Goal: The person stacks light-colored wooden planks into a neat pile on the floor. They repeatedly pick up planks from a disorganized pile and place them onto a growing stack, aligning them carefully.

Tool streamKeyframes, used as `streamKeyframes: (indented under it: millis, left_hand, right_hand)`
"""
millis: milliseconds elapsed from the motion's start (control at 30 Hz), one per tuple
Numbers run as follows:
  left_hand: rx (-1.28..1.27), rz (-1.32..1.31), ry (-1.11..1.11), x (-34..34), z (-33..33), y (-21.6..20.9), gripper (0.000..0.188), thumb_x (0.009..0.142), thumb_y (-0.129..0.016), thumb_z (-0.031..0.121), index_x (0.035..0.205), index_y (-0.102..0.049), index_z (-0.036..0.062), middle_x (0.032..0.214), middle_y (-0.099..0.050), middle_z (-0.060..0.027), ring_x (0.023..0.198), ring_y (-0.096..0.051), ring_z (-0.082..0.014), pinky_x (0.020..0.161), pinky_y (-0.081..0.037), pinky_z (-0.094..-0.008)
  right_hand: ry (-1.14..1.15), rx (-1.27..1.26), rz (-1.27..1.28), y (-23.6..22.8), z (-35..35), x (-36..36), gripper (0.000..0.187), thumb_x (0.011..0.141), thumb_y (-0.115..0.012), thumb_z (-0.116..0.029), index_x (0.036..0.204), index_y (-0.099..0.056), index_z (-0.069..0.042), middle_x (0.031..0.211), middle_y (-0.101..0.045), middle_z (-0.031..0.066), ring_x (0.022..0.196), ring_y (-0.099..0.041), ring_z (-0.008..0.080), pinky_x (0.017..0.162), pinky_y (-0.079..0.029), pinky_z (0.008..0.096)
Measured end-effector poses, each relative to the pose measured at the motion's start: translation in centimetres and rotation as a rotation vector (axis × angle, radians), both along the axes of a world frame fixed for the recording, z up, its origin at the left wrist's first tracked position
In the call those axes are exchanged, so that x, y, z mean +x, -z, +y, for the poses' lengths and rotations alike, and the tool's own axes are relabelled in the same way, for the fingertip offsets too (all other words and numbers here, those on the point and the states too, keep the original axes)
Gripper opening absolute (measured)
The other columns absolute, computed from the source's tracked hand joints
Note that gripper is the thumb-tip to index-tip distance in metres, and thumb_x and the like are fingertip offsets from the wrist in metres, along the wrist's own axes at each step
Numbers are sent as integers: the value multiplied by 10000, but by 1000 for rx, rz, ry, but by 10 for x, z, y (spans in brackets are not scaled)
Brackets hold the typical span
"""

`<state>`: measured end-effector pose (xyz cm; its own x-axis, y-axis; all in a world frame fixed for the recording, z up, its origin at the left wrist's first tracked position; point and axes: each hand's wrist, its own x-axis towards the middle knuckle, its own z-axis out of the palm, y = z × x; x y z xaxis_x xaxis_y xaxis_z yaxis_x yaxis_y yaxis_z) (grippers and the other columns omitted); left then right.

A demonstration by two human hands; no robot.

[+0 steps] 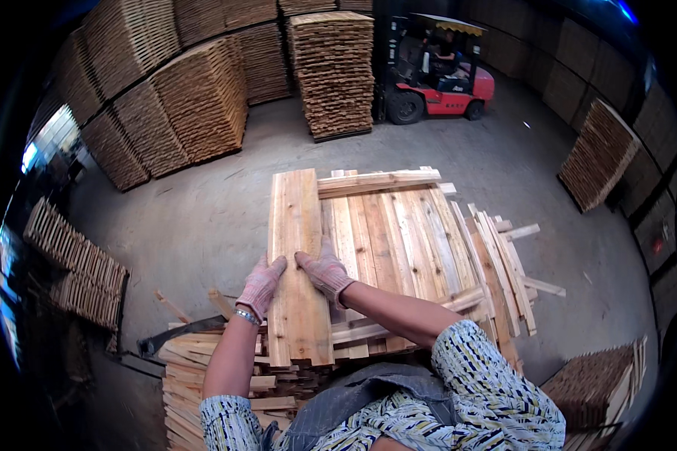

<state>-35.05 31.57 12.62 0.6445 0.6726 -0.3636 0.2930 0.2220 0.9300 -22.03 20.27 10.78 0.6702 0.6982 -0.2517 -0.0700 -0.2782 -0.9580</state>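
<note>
A pair of light wooden boards (pixel 296 214) lies lengthwise at the left side of a plank stack, side by side with a seam between them. My left hand (pixel 264 286), in a pinkish knit glove, grips their left edge. The gloved right hand (pixel 325 272) holds the opposite edge, its thumb on top and its other fingers partly hidden. To the right is a layer of parallel planks (pixel 387 233), with a crosswise strip (pixel 380 182) along its far end and another strip (pixel 459 299) across the near end.
Loose narrow strips (pixel 508 263) jut out right of the stack. More cut pieces (pixel 184 376) lie at lower left, near a dark metal bar (pixel 180 335). Beyond the concrete floor (pixel 203 195), a red forklift (pixel 447 96) with a seated person stands by a tall plank stack (pixel 332 75).
</note>
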Motion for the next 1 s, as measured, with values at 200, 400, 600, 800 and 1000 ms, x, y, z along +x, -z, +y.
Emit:
streamKeyframes:
  millis: [200,400,600,800,1000]
  left_hand:
    - [65,82,49,13,-10,-18,497,954,-630,346,1266,-582,-38,1022,-694,-130,832,-679,-201,718,-572,-344]
    - [76,-2,76,-4,15,1,461,993,-605,318,1276,-534,-39,1072,-667,-146,896,-677,-233,787,-581,-361]
    - [19,-40,101,6,10,1,459,1013,-578,351,1258,-540,-36,1087,-663,-154,913,-675,-240,811,-579,-365]
    - [-36,85,228,-12,47,7,583,993,-567,488,1341,-562,21,1219,-657,-120,1021,-648,-249,944,-527,-385]
    - [-248,276,51,1,43,-14,587,1004,-557,420,1350,-546,-54,1355,-559,-212,1271,-495,-314,1134,-361,-442]
  right_hand:
    - [65,-45,-135,15,5,11,910,880,-692,-400,1532,-221,27,1443,-461,288,1332,-478,373,1125,-381,393]
    - [-49,-186,-16,-15,10,-3,1001,873,-666,-439,1557,-96,19,1463,-435,326,1339,-476,443,1115,-393,474]
    - [-237,-203,-53,-9,4,22,1040,845,-665,-488,1556,-108,27,1458,-457,308,1290,-525,441,1085,-426,462]
    - [-201,88,-640,-68,-150,115,816,944,-541,-483,1525,-287,31,1485,-414,288,1337,-479,411,1123,-397,445]
    - [738,-355,-599,54,-411,277,718,911,-643,-458,1441,-449,-14,1298,-582,280,1200,-578,403,1046,-466,416]
